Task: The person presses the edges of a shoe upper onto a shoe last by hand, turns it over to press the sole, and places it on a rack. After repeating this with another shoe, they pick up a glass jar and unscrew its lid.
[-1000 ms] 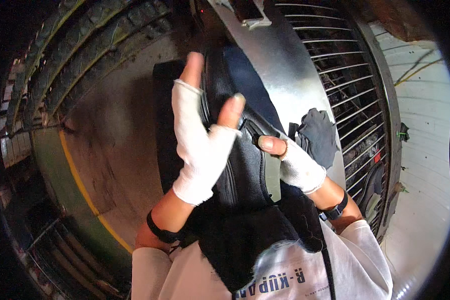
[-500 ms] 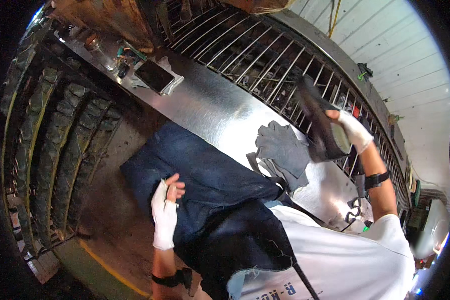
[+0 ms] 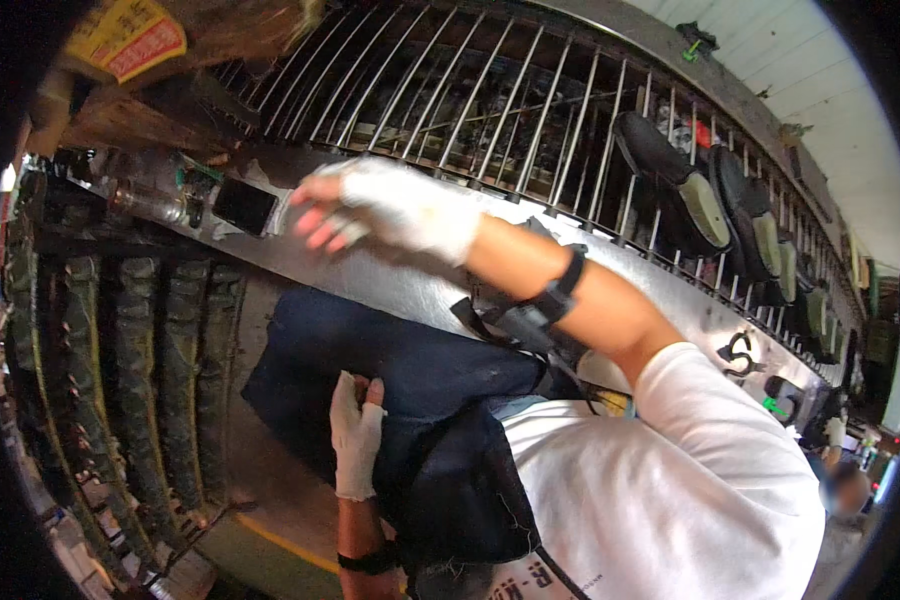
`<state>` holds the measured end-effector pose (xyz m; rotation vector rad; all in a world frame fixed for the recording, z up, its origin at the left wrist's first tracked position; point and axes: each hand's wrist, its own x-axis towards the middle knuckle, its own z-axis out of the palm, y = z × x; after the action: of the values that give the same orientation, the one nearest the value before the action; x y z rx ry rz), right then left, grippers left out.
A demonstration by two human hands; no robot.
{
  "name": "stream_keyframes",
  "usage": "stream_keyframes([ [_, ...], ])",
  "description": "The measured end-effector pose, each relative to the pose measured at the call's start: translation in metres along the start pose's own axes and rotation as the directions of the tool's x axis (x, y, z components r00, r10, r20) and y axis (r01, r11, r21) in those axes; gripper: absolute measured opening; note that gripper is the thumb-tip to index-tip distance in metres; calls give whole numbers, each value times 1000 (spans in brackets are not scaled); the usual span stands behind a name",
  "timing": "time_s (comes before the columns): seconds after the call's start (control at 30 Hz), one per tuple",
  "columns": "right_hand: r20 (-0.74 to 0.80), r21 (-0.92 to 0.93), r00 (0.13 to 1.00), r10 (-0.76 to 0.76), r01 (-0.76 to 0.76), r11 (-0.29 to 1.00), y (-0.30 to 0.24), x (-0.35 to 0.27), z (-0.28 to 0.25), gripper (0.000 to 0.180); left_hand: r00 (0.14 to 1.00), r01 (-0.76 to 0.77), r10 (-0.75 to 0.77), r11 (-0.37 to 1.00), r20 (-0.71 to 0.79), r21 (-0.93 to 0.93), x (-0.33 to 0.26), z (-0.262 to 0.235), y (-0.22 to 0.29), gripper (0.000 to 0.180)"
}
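Observation:
My right hand (image 3: 390,210), in a white fingerless glove, reaches across the steel bench toward the phone (image 3: 245,206). It is blurred, with its fingers apart and nothing in them. A dark slip-on shoe (image 3: 660,165) with a pale insole lies on the barred rack, to the right of my forearm. My left hand (image 3: 356,435), gloved alike, rests against the dark blue apron (image 3: 400,350) over my lap. Its fingers are loosely bent, partly out of sight, and hold nothing that I can see. Grey gloves on the bench are mostly hidden behind my right forearm.
More dark shoes (image 3: 755,215) line the metal rack (image 3: 490,110) along the bench's far side. A glass jar (image 3: 150,200) stands left of the phone. Black-handled scissors (image 3: 738,352) lie at the bench's right. Dark ribbed racks (image 3: 135,380) stand at left; a person is far right.
My right hand has let go of the dark shoe, now on the rack, and swung left over the bench. The left hand stays at my lap; the view has turned.

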<state>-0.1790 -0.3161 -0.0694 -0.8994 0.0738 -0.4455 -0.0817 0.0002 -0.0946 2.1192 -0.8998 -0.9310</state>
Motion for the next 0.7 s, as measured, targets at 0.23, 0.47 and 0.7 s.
stream_keyframes([
  [0.23, -205, 149, 915, 346, -321, 935, 60, 18, -23, 45, 989, 118, -126, 987, 72, 108, -9, -6, 7, 20],
  [0.47, -180, 101, 930, 322, -308, 946, 76, -11, -35, 35, 943, 126, -205, 949, 262, 290, 35, -4, 37, 40],
  [0.7, -234, -5, 954, 185, -191, 982, 52, 21, -37, 51, 724, 463, -561, 826, 401, 321, 93, -9, 63, 70],
])
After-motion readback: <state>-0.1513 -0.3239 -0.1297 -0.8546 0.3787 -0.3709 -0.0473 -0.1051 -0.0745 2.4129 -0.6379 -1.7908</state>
